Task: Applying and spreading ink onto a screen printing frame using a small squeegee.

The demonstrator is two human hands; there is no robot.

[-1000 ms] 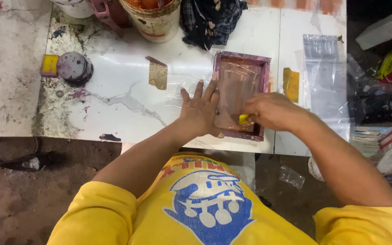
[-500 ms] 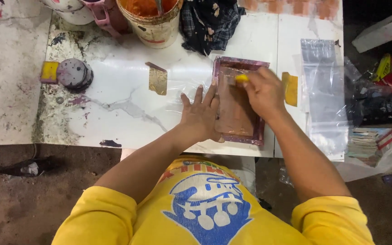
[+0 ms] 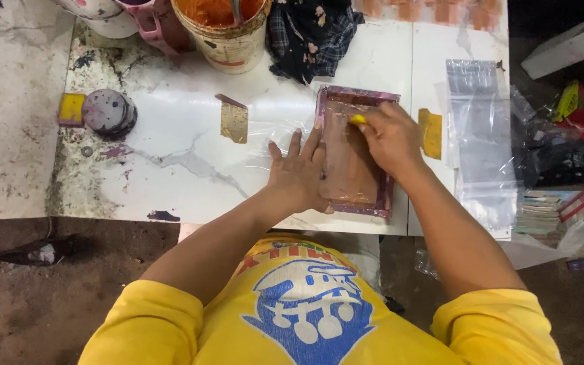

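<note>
1. The printing frame, a small purple-edged screen, lies flat on the white counter, near its front edge and over a clear plastic sheet
2. Your left hand is spread open, palm down, pressing the frame's left rail and the sheet beside it; I judge this keeps the frame from sliding
3. Your right hand is closed around a small yellow scraper at the far end of the screen, tip against the mesh
4. A stack of clear bags lies just to the right of the frame, and a yellow card sits between them, partly under your wrist
5. An orange paint bucket and a dark checked cloth crowd the far side, so room there is tight
6. The left half of the counter is more open, holding only a tan scrap and a round purple-stained lid
</note>
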